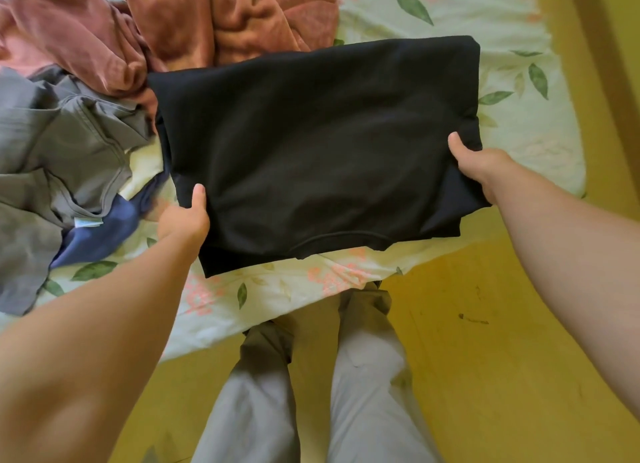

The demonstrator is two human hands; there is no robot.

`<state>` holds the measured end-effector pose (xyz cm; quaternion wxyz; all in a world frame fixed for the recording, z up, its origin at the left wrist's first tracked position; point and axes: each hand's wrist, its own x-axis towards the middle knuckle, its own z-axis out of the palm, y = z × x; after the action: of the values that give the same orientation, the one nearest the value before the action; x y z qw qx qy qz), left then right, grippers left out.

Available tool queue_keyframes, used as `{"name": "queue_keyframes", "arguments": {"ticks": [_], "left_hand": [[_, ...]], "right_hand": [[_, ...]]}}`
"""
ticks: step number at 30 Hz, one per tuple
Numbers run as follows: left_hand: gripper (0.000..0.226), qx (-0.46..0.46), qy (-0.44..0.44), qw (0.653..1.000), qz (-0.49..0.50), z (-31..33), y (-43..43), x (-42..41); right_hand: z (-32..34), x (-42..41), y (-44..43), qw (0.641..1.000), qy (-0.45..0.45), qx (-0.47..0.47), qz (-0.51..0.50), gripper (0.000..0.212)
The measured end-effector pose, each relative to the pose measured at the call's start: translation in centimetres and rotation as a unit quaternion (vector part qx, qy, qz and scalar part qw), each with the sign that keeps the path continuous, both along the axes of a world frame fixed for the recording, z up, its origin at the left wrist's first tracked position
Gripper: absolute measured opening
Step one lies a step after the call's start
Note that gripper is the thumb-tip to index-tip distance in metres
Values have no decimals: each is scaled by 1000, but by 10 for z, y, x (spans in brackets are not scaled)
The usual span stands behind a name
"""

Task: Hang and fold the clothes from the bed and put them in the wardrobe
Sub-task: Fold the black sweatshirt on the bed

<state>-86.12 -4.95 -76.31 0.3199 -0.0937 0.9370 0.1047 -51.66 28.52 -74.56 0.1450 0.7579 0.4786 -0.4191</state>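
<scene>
Now — left hand (183, 217), right hand (481, 168) grip black garment (311, 144) | fingers hidden beneath

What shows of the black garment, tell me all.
The black garment is plain, matte, seemingly soft knit, folded into a rough rectangle with a curved seam along its near edge. The left hand and right hand grip its sides, thumbs on top. It is over the floral sheet, far corner by the pink cloth; lifted or resting, I cannot tell.

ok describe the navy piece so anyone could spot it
On the floral bedsheet, look left of the folded black garment. The navy piece pokes out under the grey shirt, nearest the bed's front edge. It is the only dark blue garment.
</scene>
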Motion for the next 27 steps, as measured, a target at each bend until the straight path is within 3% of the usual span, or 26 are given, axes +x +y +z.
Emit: {"name": "queue_keyframes", "arguments": {"ticks": [3, 6, 10, 15, 19, 21, 23, 27], "left_hand": [[88, 75, -9, 996, 48, 3, -11, -5], [83, 99, -1, 994, 55, 12, -15, -1], [84, 68, 13, 998, 8, 16, -27, 21], [78, 19, -11, 1000, -15, 9, -41, 69], [61, 22, 23, 999, -2, 12, -31, 74], [56, 47, 88, 995, 10, 21, -12, 61], [53, 79, 137, 987, 15, 28, 12, 39], [50, 117, 205, 972, 1, 35, 54, -8]], "right_hand": [[4, 20, -3, 993, 87, -78, -35, 84], [7, 33, -5, 989, 129, -69, -2, 72], [18, 43, 7, 994, 57, 23, 95, 69], [8, 60, 13, 977, -72, 58, 193, 88], [-5, 50, -2, 980, -136, 78, 124, 80], [-4, 32, -12, 964, -166, 167, 119, 68], [-4, 12, -17, 940, -147, 262, 164, 55], [-7, -20, -9, 932, -85, 301, 186, 68]]}}
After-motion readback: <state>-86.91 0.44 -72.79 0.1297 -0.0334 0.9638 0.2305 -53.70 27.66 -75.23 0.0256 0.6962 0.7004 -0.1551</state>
